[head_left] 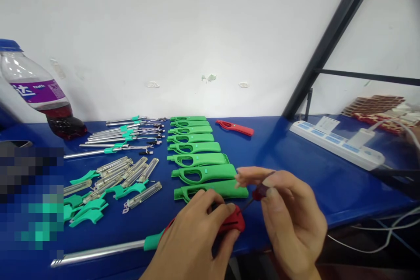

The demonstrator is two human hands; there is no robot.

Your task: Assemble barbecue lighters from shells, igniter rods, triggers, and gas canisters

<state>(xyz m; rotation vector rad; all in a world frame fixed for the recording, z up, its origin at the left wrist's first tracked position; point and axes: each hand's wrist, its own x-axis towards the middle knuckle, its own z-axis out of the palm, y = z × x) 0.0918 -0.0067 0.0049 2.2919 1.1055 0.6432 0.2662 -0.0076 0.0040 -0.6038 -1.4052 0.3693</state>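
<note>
One blue table (272, 148) under everything; one soda bottle (39, 89) leaning at the left; one white power strip (334, 144) on the right; one red-handled lighter (234, 223) with a long metal rod, lying across the near edge; about eight green handle shells (210, 173) in a column, plus one loose red shell (241, 129) right of the column's far end; roughly six or seven thin metal rods (88, 153) with wires, too overlapped for an exact count; around nine clear cases (144, 194); at least six teal pieces (90, 216); one small screwdriver (259, 192); that red-handled lighter sits under the left hand (193, 236), fingers clamped round its handle; right hand (292, 218) pinches the screwdriver, shaft aimed at the handle's end; can't tell if the tip's seated
</note>
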